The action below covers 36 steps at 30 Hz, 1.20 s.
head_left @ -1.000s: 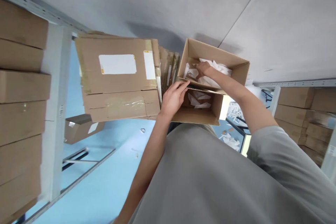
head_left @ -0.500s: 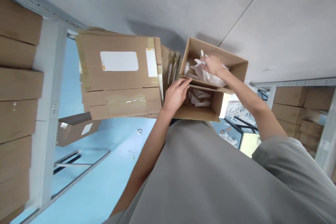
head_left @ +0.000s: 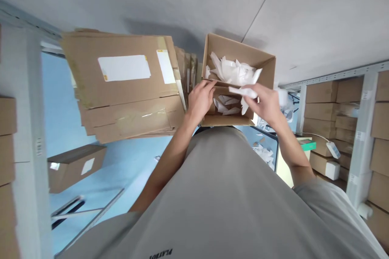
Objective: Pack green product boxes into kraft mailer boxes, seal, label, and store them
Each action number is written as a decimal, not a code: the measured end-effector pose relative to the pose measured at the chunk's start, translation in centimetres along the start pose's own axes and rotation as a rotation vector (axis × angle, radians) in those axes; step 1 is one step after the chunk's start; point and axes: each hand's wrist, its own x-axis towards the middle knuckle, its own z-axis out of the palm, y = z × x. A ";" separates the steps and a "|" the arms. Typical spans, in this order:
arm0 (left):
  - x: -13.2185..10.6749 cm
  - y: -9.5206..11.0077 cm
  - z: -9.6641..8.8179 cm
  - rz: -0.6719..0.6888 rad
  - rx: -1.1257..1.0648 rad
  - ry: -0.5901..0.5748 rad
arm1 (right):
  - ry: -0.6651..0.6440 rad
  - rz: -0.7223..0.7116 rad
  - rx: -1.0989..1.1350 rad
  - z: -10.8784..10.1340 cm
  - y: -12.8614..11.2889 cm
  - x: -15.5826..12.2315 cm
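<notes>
Two open cardboard boxes stand one behind the other. The far box (head_left: 243,46) holds a heap of white paper scraps (head_left: 235,73). Several more pale paper pieces (head_left: 224,107) lie in the near box (head_left: 226,120). My left hand (head_left: 199,99) is closed over the left end of the edge where the boxes meet, its fingertips partly hidden. Above the near box's right side, my right hand (head_left: 265,102) pinches white paper (head_left: 243,92), with one piece hanging below the fingers.
Flattened cartons (head_left: 127,93) with white labels are stacked left of the boxes, beside a row of upright folded cardboard (head_left: 188,68). A brown carton (head_left: 77,166) sits lower left. Shelves with boxes (head_left: 320,109) stand at right. Paper scraps (head_left: 263,154) lie low at right.
My right hand has come out of the far box toward me, carrying white paper over the near box. My left hand has stayed at the boxes' edge. The view has shifted slightly.
</notes>
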 end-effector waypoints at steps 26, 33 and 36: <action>-2.6 0.3 -1.9 -0.087 0.013 0.185 | -0.198 0.762 -0.093 6.7 1.4 -10.1; -9.4 1.3 -0.3 -0.319 0.261 0.231 | -0.126 0.830 0.075 8.3 2.1 -13.3; -10.7 1.2 1.1 -0.372 0.287 0.274 | -0.150 0.833 0.130 8.7 2.0 -14.0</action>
